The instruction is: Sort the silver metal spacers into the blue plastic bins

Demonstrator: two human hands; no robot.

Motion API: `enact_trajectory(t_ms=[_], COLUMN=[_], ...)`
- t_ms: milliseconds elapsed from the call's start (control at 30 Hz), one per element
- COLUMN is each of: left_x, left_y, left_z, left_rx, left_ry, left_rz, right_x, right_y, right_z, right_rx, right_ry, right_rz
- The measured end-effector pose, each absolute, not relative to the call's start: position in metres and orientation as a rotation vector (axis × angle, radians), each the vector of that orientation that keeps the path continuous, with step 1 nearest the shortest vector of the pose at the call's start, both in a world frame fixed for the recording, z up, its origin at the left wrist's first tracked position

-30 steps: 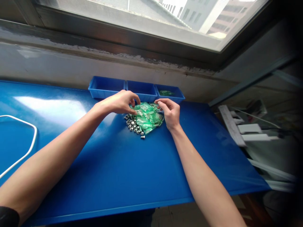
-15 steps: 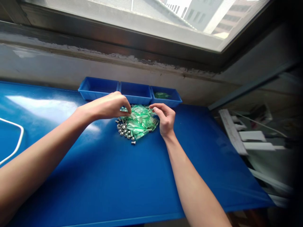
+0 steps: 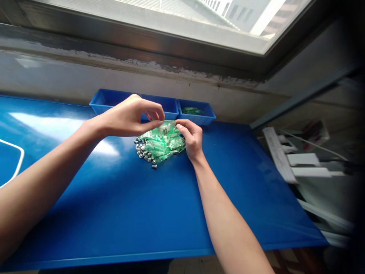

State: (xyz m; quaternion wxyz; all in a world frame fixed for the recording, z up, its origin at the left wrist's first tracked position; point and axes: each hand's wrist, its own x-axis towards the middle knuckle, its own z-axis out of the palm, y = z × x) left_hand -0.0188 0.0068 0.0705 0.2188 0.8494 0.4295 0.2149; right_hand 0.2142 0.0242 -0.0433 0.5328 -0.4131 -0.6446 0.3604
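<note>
A heap of small green plastic bags (image 3: pixel 159 146) lies on the blue table (image 3: pixel 137 205), with several small silver metal parts (image 3: pixel 144 153) at its left edge. My left hand (image 3: pixel 129 116) and my right hand (image 3: pixel 192 137) both pinch one small green bag (image 3: pixel 167 127), held just above the heap. The left fingers grip its left top corner, the right fingers its right side. A small metal piece shows inside the held bag.
Three blue bins (image 3: pixel 168 105) stand in a row against the wall behind the heap; the right bin (image 3: pixel 199 113) holds some green bags. A white cable (image 3: pixel 13 167) lies at the far left. White parts (image 3: pixel 299 160) sit beyond the table's right edge.
Both hands have lifted one green bag off the heap and now hold it between them. The view has shifted slightly, so the heap sits further left.
</note>
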Motion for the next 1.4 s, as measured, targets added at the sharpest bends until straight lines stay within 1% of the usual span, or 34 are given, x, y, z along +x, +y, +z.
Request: enact_trajectory(t_ms=[67,200,333,533,733,800,900,1000,1067,1200,1300,1367,1400], left_x=[-0.011,0.007,0.017,0.023,0.023,0.021,0.016,0.013,0.012,0.011,0.010,0.009,0.009], left_y=[0.006,0.011,0.022,0.035,0.035,0.035,0.035,0.036,0.035,0.033,0.033,0.035,0.035], left_z=[0.070,0.058,0.044,0.032,0.021,0.019,0.018,0.018,0.019,0.022,0.021,0.018,0.017], left_rx=[2.249,2.117,1.983,1.876,1.968,2.096,2.332,2.498,2.532,2.537,2.590,2.646,2.673], left_ry=[1.263,1.199,1.197,1.302,1.287,1.305,1.234,1.139,1.110,1.129,1.136,1.123,1.120], left_rz=[0.700,0.849,0.910,0.909,1.018,0.981,0.751,0.501,0.405,0.338,0.354,0.390,0.410], right_x=[0.213,0.214,0.216,0.218,0.224,0.227,0.230,0.230,0.229,0.229,0.230,0.231,0.233], right_y=[0.025,0.026,0.030,0.038,0.046,0.049,0.052,0.052,0.050,0.048,0.048,0.049,0.049], right_z=[-0.042,-0.042,-0.046,-0.053,-0.055,-0.054,-0.054,-0.052,-0.051,-0.048,-0.048,-0.049,-0.049], right_rx=[-0.970,-0.921,-0.905,-0.928,-0.977,-0.962,-0.878,-0.822,-0.827,-0.858,-0.866,-0.900,-0.949], right_ry=[-1.565,-1.523,-1.356,-1.252,-1.157,-1.053,-0.934,-0.953,-0.989,-1.021,-0.989,-0.967,-0.962], right_rz=[0.880,0.943,1.010,1.007,1.013,1.030,1.033,1.010,1.039,1.147,1.158,1.065,0.947])
